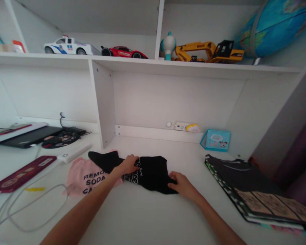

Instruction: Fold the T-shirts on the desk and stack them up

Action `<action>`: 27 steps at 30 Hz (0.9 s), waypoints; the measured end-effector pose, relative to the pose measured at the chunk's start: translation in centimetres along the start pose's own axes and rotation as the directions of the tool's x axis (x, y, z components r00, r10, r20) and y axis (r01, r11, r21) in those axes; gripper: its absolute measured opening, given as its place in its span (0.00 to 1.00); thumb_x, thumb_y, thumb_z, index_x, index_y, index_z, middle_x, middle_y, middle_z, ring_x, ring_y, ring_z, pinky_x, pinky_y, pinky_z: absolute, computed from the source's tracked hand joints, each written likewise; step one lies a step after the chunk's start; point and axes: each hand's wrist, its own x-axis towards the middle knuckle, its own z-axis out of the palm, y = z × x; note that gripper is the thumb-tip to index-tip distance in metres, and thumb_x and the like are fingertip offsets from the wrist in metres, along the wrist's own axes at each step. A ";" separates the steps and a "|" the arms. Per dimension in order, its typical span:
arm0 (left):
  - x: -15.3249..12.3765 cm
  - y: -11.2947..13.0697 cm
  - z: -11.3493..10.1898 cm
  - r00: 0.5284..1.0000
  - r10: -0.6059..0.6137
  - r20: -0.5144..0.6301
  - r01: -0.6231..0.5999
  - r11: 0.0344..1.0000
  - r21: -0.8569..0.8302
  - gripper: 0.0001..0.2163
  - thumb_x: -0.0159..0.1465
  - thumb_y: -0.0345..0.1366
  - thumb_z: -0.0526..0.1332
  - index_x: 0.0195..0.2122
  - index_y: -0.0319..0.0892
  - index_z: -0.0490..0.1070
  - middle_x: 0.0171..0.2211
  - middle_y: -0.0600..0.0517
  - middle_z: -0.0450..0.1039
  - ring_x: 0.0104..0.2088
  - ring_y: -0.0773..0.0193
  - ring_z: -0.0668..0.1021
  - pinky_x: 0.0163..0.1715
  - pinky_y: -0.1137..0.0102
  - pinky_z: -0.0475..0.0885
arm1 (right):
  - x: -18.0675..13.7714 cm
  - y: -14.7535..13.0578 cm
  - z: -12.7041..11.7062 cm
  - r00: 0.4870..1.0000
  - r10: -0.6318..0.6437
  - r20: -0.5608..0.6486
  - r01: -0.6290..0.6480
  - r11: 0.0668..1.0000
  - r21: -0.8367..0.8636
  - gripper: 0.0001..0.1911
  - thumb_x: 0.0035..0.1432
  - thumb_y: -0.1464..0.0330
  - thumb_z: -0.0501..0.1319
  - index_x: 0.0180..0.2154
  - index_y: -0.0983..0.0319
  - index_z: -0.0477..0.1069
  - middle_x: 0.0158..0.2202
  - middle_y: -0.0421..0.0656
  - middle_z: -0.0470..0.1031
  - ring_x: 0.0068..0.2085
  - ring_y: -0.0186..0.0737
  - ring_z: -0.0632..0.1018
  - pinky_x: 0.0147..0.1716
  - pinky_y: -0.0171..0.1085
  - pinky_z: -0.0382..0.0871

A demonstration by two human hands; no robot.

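Observation:
A black shirt [154, 170] with white script lettering lies bunched on the white desk, one black part stretching to the left over a pink garment [78, 173]. The pink cloth carries dark printed letters, partly hidden by my left forearm. My left hand [129, 165] is closed on the black fabric beside the lettering. At the shirt's right end, my right hand [182, 184] pinches its lower corner between thumb and fingers.
A stack of folded clothes [252, 183] lies at the right. On the left are a maroon phone-like case [22, 173], a white power strip [75, 153], looping cables and a black laptop [30, 136]. A blue desk calendar [216, 140] stands behind. Toys line the shelf [132, 63] above.

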 end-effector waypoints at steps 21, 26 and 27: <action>3.8 12.3 -20.2 0.653 0.455 -0.605 -0.650 0.746 -0.141 0.09 0.54 0.39 0.57 0.32 0.38 0.69 0.33 0.53 0.70 0.37 0.64 0.71 0.40 0.68 0.63 | 6.6 -18.4 -22.8 0.581 -0.630 -0.516 0.414 0.774 -0.480 0.06 0.48 0.65 0.60 0.26 0.61 0.66 0.25 0.39 0.68 0.29 0.37 0.69 0.27 0.36 0.62; 2.3 13.0 -23.2 0.758 0.415 -0.503 -0.640 0.622 -0.452 0.12 0.53 0.41 0.60 0.33 0.38 0.69 0.28 0.54 0.71 0.31 0.65 0.74 0.31 0.71 0.68 | 5.7 -22.0 -26.5 0.475 -0.623 -0.622 0.601 0.746 -0.288 0.09 0.47 0.66 0.61 0.24 0.59 0.60 0.24 0.37 0.66 0.28 0.34 0.69 0.28 0.35 0.64; 2.2 12.7 -23.2 0.795 0.418 -0.440 -0.604 0.618 -0.504 0.12 0.52 0.41 0.61 0.34 0.38 0.69 0.28 0.54 0.72 0.30 0.65 0.74 0.30 0.71 0.68 | 5.5 -22.2 -26.9 0.462 -0.624 -0.630 0.618 0.736 -0.276 0.09 0.48 0.67 0.60 0.24 0.58 0.59 0.25 0.37 0.66 0.29 0.34 0.69 0.29 0.35 0.64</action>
